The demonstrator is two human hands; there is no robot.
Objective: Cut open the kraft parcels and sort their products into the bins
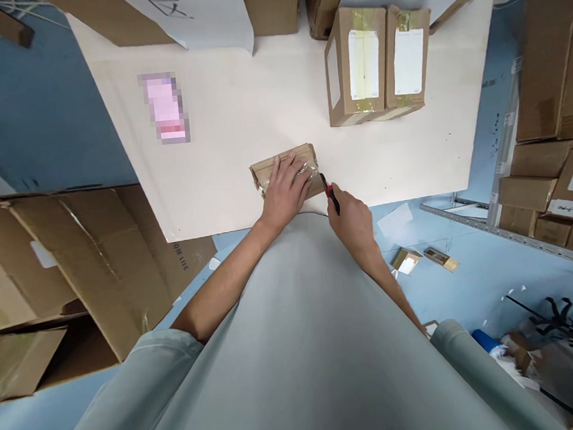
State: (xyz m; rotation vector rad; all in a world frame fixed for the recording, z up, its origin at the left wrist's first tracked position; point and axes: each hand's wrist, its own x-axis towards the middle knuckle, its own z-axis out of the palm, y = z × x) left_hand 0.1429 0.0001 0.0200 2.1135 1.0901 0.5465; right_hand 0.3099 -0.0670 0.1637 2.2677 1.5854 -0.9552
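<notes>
A small brown cardboard box [263, 168] with shiny clear tape lies near the front edge of the white table. Across its top rests my left hand [287, 187], fingers stretched out and slightly apart, pressing on the cardboard and covering much of it. My right hand [351, 219] is closed round a red and black utility knife [330, 190]. The knife's tip is at the right end of the box; whether the blade has entered the tape or cardboard I cannot tell.
Two taped cartons [358, 65] with white labels stand at the table's [236, 99] back right. A blurred pink item [165, 108] lies at left. Large open cartons [90, 259] flank the table's left side. Shelving with boxes [530, 190] stands right; small boxes [405, 260] lie on the blue floor.
</notes>
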